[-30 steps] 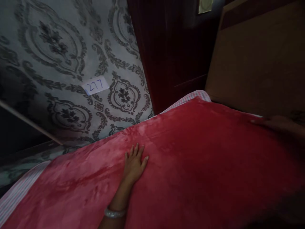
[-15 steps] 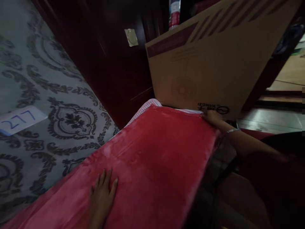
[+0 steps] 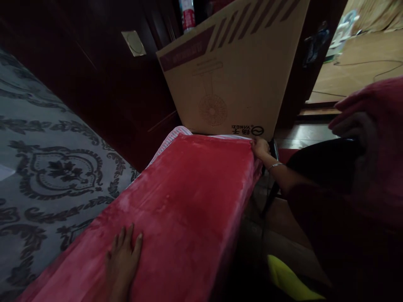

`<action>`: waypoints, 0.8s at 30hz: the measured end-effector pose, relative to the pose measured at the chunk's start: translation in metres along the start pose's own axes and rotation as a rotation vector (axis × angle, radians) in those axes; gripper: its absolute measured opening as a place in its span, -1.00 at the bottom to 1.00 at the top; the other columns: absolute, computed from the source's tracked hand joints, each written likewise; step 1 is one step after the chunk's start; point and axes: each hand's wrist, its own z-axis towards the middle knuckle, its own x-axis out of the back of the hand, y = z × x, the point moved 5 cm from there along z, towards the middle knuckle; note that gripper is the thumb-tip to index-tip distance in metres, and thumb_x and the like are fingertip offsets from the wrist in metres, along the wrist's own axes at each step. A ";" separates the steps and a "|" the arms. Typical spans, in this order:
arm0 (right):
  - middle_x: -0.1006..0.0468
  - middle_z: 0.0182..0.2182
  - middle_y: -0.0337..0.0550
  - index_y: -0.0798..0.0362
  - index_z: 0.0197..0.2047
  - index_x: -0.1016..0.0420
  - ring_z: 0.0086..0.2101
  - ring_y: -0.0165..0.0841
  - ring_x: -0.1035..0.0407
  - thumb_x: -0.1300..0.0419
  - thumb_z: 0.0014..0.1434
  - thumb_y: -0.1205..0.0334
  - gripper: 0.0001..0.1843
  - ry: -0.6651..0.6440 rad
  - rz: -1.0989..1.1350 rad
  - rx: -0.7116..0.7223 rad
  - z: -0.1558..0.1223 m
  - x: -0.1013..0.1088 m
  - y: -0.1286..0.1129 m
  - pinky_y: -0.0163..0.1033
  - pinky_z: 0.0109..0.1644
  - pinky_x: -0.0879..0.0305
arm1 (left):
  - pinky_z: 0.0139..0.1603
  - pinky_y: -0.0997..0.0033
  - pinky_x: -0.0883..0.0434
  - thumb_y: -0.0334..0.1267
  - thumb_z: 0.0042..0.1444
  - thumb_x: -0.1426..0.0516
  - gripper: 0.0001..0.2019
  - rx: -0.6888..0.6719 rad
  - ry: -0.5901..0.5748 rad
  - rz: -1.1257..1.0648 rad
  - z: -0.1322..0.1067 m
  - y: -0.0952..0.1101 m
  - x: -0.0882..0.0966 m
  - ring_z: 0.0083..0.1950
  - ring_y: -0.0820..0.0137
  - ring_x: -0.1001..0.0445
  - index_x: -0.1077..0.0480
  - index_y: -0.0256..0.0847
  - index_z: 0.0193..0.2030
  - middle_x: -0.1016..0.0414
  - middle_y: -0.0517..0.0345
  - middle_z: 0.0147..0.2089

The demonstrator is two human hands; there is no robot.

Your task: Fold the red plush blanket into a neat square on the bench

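Observation:
A red plush cover (image 3: 189, 184) lies stretched over a long, narrow padded surface that runs away from me. My left hand (image 3: 122, 260) rests flat on its near part, fingers spread. At the far right corner my right hand (image 3: 260, 149), with a silver bracelet at the wrist, has its fingers closed on the edge of the cover. Beneath the far end a striped, pale cloth edge (image 3: 173, 136) sticks out. What supports the cover underneath is hidden.
A large cardboard box (image 3: 229, 84) with a fan drawing stands behind the far end, beside a dark red wooden panel (image 3: 94, 75). Patterned wallpaper (image 3: 63, 172) borders the left. Right are a black chair-like shape (image 3: 327, 163), pink fabric (image 3: 378, 134) and a yellow object (image 3: 289, 277).
My view has swung right, so the scene sits further left and more of the right side shows. My right hand stays at the cover's far corner; my left hand stays flat.

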 end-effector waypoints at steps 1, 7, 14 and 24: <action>-0.51 0.04 0.23 0.24 0.17 -0.46 0.00 -0.09 -0.39 0.06 0.36 0.23 -0.54 0.008 -0.004 0.003 -0.002 0.002 -0.003 -0.13 0.02 -0.31 | 0.38 -0.26 -0.13 0.03 0.37 0.23 -0.36 0.003 -0.009 0.011 0.000 0.001 0.001 0.51 0.01 -0.04 -0.17 -0.22 0.45 -0.06 -0.14 0.52; -0.23 0.34 0.12 0.07 0.32 -0.35 0.28 -0.02 -0.08 0.07 0.37 0.14 -0.47 0.035 -0.012 0.287 -0.052 0.002 -0.047 0.08 0.30 -0.09 | 0.39 -0.27 -0.13 -0.04 0.38 0.22 -0.39 -0.008 -0.029 0.033 -0.004 0.011 0.008 0.52 0.00 -0.02 -0.15 -0.26 0.46 -0.06 -0.20 0.52; -0.17 0.39 0.04 -0.15 0.36 -0.29 0.33 0.14 -0.02 0.05 0.33 -0.13 -0.39 -0.275 -0.212 0.635 -0.119 -0.047 -0.067 0.40 0.29 0.01 | 0.46 -0.19 0.01 -0.01 0.40 0.17 -0.40 0.043 -0.117 0.001 -0.037 0.014 0.014 0.56 0.08 0.08 -0.07 -0.19 0.49 0.05 -0.11 0.55; -0.03 0.44 0.10 -0.33 0.42 -0.17 0.34 0.16 0.01 0.26 0.14 -0.38 -0.15 -0.360 -0.136 0.619 -0.107 -0.062 -0.049 0.41 0.21 0.10 | 0.46 -0.27 0.07 0.02 0.38 0.14 -0.39 0.246 -0.084 0.052 -0.143 -0.083 0.017 0.56 0.01 0.12 -0.06 -0.15 0.50 0.06 -0.12 0.56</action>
